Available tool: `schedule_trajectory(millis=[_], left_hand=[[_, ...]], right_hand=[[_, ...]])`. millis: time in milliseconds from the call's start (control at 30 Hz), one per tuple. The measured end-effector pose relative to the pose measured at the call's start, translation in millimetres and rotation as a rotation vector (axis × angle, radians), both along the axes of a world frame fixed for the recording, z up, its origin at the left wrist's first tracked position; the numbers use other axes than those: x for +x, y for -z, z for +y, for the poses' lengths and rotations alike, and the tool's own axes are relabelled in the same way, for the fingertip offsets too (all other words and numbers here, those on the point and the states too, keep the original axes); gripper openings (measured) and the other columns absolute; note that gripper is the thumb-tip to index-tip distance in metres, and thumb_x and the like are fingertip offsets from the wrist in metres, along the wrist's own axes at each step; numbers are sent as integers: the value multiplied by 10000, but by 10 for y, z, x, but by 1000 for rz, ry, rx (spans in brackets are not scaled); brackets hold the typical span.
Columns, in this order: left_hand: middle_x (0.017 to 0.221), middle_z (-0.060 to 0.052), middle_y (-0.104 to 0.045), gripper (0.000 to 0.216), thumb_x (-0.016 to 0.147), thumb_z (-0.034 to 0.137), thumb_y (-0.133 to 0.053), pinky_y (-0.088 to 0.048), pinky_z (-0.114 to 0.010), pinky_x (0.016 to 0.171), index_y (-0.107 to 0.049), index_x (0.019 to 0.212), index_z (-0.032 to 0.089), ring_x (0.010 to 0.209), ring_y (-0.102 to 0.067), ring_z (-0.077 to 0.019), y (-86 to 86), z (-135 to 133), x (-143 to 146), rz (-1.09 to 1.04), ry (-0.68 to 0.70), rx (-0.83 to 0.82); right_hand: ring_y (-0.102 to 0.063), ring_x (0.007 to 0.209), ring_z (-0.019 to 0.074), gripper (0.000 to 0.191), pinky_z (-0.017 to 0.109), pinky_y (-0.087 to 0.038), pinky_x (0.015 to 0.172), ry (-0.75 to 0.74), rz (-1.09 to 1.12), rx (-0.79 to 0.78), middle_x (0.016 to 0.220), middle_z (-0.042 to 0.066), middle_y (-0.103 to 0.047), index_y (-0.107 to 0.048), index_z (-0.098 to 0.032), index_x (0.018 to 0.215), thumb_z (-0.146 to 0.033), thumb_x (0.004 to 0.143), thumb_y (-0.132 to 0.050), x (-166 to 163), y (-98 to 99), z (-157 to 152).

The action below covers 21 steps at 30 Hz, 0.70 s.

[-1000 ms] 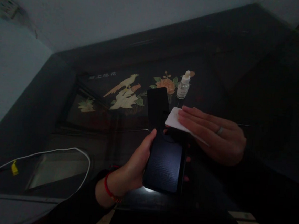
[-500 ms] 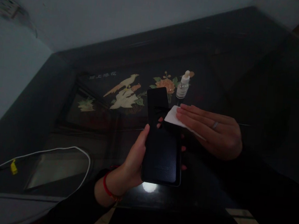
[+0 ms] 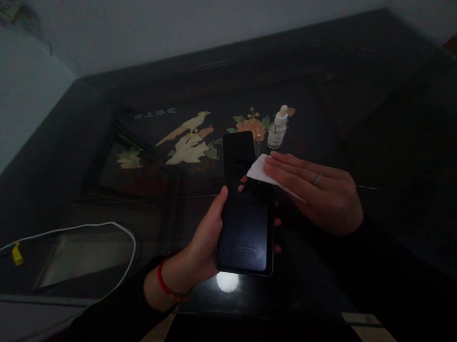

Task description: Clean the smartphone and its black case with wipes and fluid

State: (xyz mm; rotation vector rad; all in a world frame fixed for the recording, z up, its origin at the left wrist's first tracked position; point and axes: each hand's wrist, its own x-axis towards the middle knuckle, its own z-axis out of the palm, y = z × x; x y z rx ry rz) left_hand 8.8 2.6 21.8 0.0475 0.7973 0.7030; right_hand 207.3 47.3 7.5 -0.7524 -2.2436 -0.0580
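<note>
My left hand [image 3: 203,237] grips a long black slab-like device [image 3: 245,230] from its left side, thumb along the edge and fingertips showing on the right. Its lower part has a dotted texture and a small raised label; the upper part is smooth and dark. I cannot tell its exact kind. In my right hand [image 3: 317,194], which wears a ring, a folded white cloth [image 3: 259,169] lies under straight fingers, over the device's upper right part. Whether the cloth touches the surface is unclear. Just beyond it a clear dropper bottle [image 3: 276,135] with a white top stands upright.
The dark glossy table [image 3: 335,121] has a bird-and-flower picture [image 3: 191,147] on it and reflects a light near its front edge. A white cable [image 3: 85,226] with a yellow tag [image 3: 16,254] curves across the left. Behind stands a pale wall [image 3: 185,20].
My right hand and the cloth have shifted slightly left and up in view. The device's lower part catches more light, and its label shows more plainly. My left hand keeps its grip.
</note>
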Motion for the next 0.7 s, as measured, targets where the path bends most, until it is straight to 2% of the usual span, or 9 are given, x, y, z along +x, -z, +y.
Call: schedule_trajectory(millis=[100, 200, 300, 433, 600, 700], left_hand=[[1142, -159, -675, 599, 936, 572, -299, -541, -513, 781, -592, 1220, 134, 953, -663, -287, 0, -20, 10, 21, 35, -28], [1119, -128, -689, 549, 950, 541, -287, -549, -497, 764, -517, 1330, 217, 930, -673, -271, -25, 7, -11, 52, -33, 55], [1130, -122, -685, 564, 952, 538, -279, -554, -481, 769, -497, 1358, 213, 940, -670, -267, -30, 42, -38, 60, -74, 109], [1134, -125, -687, 575, 951, 541, -283, -552, -472, 787, -534, 1325, 184, 958, -666, -270, 15, 35, -52, 80, -36, 139], [978, -140, -725, 609, 955, 543, -266, -547, -468, 803, -548, 1310, 138, 885, -685, -263, 34, 25, -60, 157, 6, 159], [1062, -124, -711, 567, 962, 524, -268, -564, -447, 769, -554, 1305, 175, 915, -679, -250, 19, 33, -56, 137, -22, 161]], right_hand=[[-599, 1176, 220, 299, 353, -525, 1002, -8, -74, -1, 1227, 134, -650, -624, -100, 1192, -70, 911, -527, -34, 51, 18], [-626, 1140, 195, 293, 325, -544, 965, 26, -118, -27, 1230, 112, -653, -624, -135, 1196, -102, 920, -533, 52, 50, 17], [-640, 1120, 196, 303, 329, -552, 957, 17, -65, -42, 1203, 110, -671, -623, -139, 1201, -100, 910, -548, 117, 17, 7], [-616, 1156, 206, 339, 344, -541, 980, 43, -24, -51, 1231, 110, -653, -608, -158, 1232, -85, 908, -536, 56, 7, -10], [-630, 1137, 203, 287, 348, -555, 963, -133, -107, -20, 1198, 123, -671, -620, -123, 1191, -98, 926, -512, -6, -10, -64], [-609, 1167, 222, 327, 363, -545, 984, -53, -20, 15, 1201, 147, -666, -607, -108, 1215, -61, 898, -543, -2, -24, -57]])
